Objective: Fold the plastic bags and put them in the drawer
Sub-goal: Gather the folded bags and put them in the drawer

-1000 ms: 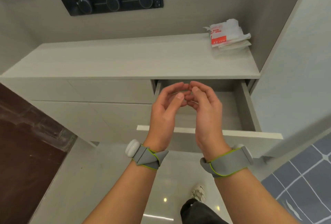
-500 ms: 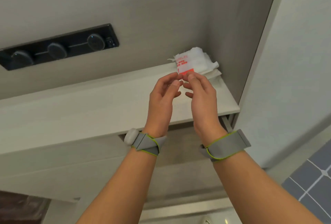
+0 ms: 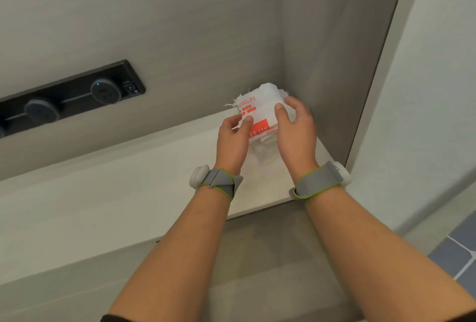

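A stack of white plastic bags (image 3: 260,112) with red print lies in the far right corner of the pale counter (image 3: 128,193). My left hand (image 3: 233,139) pinches the stack's left edge with thumb and fingers. My right hand (image 3: 296,128) clasps its right side, thumb on top and fingers hidden behind the bags. Looser white plastic (image 3: 266,151) shows underneath, between my wrists. The open drawer (image 3: 260,249) lies below the counter's front edge, partly hidden by my forearms.
A black power track (image 3: 77,95) with round sockets runs along the back wall at left. A grey side wall (image 3: 334,77) and a tall white panel (image 3: 425,103) close off the right. Blue floor tiles (image 3: 458,257) show at the lower right.
My view has tilted up and closer to the counter. Both hands have moved from above the drawer, fingertips together, up to the bag stack and spread apart onto its two sides.
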`<state>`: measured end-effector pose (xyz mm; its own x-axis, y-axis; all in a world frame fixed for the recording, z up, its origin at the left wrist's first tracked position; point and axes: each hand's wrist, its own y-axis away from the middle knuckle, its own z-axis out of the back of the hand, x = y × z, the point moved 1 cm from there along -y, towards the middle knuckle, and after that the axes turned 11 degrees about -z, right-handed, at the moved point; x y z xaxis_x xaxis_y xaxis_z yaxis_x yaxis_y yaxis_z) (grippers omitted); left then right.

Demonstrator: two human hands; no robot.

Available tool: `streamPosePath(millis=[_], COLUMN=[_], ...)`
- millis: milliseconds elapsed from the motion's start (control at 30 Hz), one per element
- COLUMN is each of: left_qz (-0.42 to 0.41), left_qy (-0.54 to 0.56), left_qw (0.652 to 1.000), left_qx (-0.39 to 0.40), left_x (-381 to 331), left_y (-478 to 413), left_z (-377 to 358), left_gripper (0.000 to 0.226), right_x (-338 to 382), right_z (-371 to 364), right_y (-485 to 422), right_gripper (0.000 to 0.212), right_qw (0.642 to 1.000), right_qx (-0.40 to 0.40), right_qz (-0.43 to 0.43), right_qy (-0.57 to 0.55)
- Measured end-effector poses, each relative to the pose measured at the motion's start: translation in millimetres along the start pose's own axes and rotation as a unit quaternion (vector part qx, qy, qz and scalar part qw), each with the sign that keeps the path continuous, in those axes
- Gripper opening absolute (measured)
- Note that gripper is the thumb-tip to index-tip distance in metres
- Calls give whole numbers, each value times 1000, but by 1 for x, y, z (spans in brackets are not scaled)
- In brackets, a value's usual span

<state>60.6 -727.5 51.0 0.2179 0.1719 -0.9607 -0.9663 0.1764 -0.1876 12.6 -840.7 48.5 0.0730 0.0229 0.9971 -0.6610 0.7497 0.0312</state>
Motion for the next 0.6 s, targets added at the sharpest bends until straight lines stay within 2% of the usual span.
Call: streamPosePath(millis=[100, 200, 300, 433, 600], left_qz=[31, 51, 43, 34, 37], left_qy=[-51, -75, -49, -33, -2], left_qw=[998, 995, 997, 998, 999], left_qx=[26, 43, 50, 42, 18], left_x=[21, 31, 31, 32, 42], left_y=[-21, -31, -42, -49, -42], left_z=[-5, -12, -18, -21, -19], left_gripper=[54, 63, 44, 32, 38], right_x=[-8, -20, -27, -31, -30], right_z=[-6, -12, -18, -24, -20], right_y=[-18, -34, -44, -48, -46], right_gripper=[45, 57, 60, 49, 49], right_qw=[996, 980, 957, 954, 962], right_qx=[-32, -34, -35, -38, -26], right_qz=[20, 0, -26, -43, -52], right_qy=[76, 197, 285, 296, 267])
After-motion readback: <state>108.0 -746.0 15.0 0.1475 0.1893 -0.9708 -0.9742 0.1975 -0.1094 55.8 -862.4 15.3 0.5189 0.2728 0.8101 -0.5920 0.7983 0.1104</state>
